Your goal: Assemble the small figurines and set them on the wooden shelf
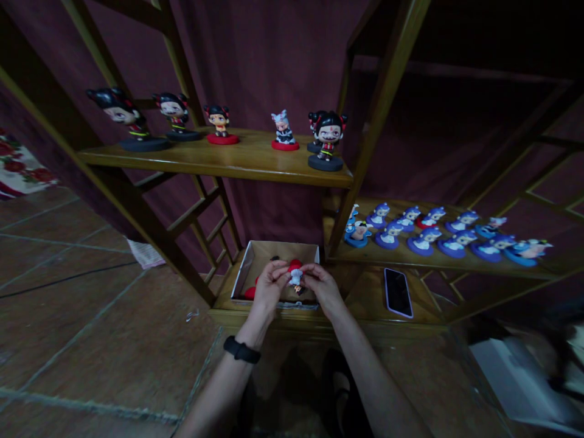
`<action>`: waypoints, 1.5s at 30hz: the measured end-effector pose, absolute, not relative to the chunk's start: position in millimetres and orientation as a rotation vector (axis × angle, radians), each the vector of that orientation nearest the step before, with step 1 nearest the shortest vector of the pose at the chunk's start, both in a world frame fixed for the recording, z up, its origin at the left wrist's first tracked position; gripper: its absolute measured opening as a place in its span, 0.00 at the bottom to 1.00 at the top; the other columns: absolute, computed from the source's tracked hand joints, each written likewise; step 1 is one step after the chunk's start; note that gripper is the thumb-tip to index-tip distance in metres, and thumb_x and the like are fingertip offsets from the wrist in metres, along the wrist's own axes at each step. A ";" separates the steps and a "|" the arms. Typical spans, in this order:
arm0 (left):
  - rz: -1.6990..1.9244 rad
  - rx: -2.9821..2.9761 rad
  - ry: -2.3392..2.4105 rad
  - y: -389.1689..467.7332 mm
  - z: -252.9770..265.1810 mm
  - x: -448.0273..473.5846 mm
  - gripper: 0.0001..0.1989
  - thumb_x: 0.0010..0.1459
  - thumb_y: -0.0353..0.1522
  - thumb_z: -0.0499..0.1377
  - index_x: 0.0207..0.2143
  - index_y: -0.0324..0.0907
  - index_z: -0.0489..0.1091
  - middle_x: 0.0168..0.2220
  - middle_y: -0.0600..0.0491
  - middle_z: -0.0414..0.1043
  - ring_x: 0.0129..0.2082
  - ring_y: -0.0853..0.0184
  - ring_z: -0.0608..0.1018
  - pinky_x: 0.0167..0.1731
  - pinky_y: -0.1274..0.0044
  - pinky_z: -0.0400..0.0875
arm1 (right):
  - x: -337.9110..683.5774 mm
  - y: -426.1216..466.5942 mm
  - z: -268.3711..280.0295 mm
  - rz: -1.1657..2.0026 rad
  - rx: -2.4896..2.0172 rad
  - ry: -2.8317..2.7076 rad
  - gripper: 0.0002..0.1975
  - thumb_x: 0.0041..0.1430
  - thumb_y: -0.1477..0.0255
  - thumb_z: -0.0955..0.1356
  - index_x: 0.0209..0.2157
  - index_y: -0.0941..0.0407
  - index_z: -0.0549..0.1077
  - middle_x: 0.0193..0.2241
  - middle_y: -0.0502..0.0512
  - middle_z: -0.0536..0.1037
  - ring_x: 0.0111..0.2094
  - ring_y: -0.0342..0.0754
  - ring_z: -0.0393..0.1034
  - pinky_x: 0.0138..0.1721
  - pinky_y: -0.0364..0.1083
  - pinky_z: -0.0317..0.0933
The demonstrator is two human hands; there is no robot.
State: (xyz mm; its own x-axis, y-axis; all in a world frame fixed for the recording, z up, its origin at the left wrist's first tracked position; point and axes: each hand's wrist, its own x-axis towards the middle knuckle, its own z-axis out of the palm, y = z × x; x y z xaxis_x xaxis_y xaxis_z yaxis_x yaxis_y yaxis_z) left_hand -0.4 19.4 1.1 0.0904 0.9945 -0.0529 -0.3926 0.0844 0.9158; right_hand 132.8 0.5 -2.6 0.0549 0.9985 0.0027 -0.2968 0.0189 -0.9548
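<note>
Between my two hands is a small figurine (295, 277) with a white body and a red round base, its dark part pointing down toward me. My left hand (271, 283) pinches it from the left, and my right hand (322, 283) grips it from the right. Both hands are over a shallow open cardboard box (260, 248) on the lowest shelf. Inside the box, a red piece (250, 292) lies near the left wall, partly covered by my left hand.
Black-haired figurines (329, 137) and a grey-haired figurine (283, 128) stand on the upper shelf (219, 158). Several purple-blue figurines (422, 240) line the right shelf. A phone (398, 292) lies right of the box. A wooden post (381, 109) separates the shelf sections.
</note>
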 end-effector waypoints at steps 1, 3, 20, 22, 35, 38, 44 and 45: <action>1.257 0.871 0.876 19.3 2.1 -1.5 0.21 0.40 0.31 0.66 0.40 0.40 0.66 0.31 0.52 0.75 0.28 0.70 0.75 0.30 0.78 0.67 | 133.6 0.6 -3.2 1.284 -1.007 -0.962 0.08 0.44 0.68 0.69 0.30 0.54 0.72 0.31 0.48 0.74 0.33 0.44 0.66 0.37 0.44 0.62; 1.227 0.855 0.857 19.4 3.7 -3.9 0.22 0.40 0.30 0.66 0.41 0.39 0.67 0.32 0.51 0.76 0.29 0.70 0.75 0.30 0.78 0.67 | 134.8 0.4 -3.9 1.277 -1.016 -0.977 0.08 0.45 0.67 0.69 0.29 0.54 0.72 0.30 0.48 0.74 0.33 0.45 0.66 0.38 0.44 0.62; 1.079 0.925 0.863 16.1 12.0 -9.9 0.14 0.40 0.32 0.67 0.32 0.36 0.75 0.28 0.51 0.76 0.26 0.72 0.73 0.30 0.79 0.66 | 137.2 -0.8 -1.5 1.322 -1.041 -0.986 0.13 0.43 0.67 0.71 0.34 0.54 0.74 0.37 0.52 0.76 0.38 0.47 0.68 0.44 0.48 0.59; 1.081 0.942 0.877 16.3 11.4 -10.3 0.13 0.40 0.32 0.67 0.31 0.36 0.75 0.27 0.51 0.75 0.26 0.72 0.73 0.30 0.79 0.66 | 136.8 -1.4 -0.9 1.315 -1.059 -0.987 0.13 0.42 0.68 0.71 0.34 0.54 0.75 0.35 0.51 0.76 0.37 0.47 0.68 0.43 0.47 0.59; 1.098 1.028 0.958 16.5 12.6 -9.0 0.12 0.38 0.31 0.67 0.29 0.36 0.75 0.25 0.51 0.75 0.24 0.71 0.73 0.28 0.79 0.66 | 134.5 -4.4 -1.3 1.395 -1.043 -0.890 0.12 0.41 0.68 0.71 0.32 0.55 0.75 0.29 0.50 0.77 0.30 0.44 0.68 0.33 0.43 0.61; 1.078 0.944 0.955 16.7 9.6 -7.3 0.12 0.39 0.33 0.66 0.29 0.36 0.74 0.25 0.51 0.74 0.24 0.71 0.73 0.28 0.79 0.68 | 132.1 -3.9 -3.3 1.472 -1.039 -0.768 0.13 0.40 0.68 0.72 0.32 0.56 0.74 0.29 0.51 0.77 0.29 0.44 0.70 0.33 0.44 0.62; 1.070 0.769 0.947 16.8 3.6 -5.3 0.15 0.42 0.32 0.65 0.35 0.38 0.72 0.30 0.52 0.74 0.26 0.71 0.75 0.27 0.79 0.71 | 128.1 -0.5 -11.3 1.572 -0.990 -0.567 0.14 0.41 0.71 0.72 0.34 0.56 0.73 0.29 0.51 0.78 0.27 0.42 0.71 0.30 0.43 0.65; 1.069 0.756 0.936 17.0 3.0 -5.2 0.16 0.42 0.32 0.65 0.36 0.38 0.72 0.31 0.51 0.74 0.27 0.71 0.75 0.27 0.79 0.71 | 128.3 0.0 -12.2 1.574 -0.981 -0.550 0.14 0.41 0.71 0.72 0.34 0.56 0.73 0.29 0.51 0.78 0.27 0.42 0.71 0.30 0.43 0.65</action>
